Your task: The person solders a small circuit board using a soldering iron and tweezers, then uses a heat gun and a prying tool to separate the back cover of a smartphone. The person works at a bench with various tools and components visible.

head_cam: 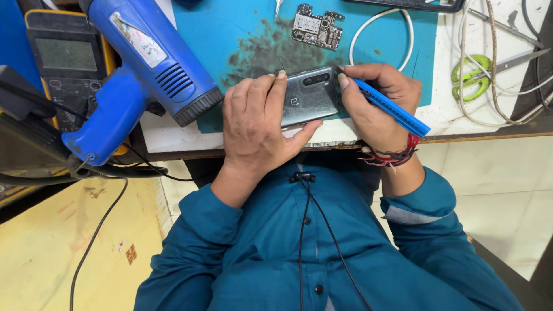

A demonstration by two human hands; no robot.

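Both hands work one grey phone (308,98). My left hand (259,124) clamps it lengthwise on the table (449,118), fingers pressed together. My right hand (377,106) pinches a blue pry tool (397,112) at its right end.

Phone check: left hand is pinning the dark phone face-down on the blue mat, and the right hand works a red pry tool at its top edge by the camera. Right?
Not quite. The head view shows the pry tool in the right hand is blue, not red. The rest holds: the left hand presses the dark phone back-side up on the blue mat, tool tip at the camera end.
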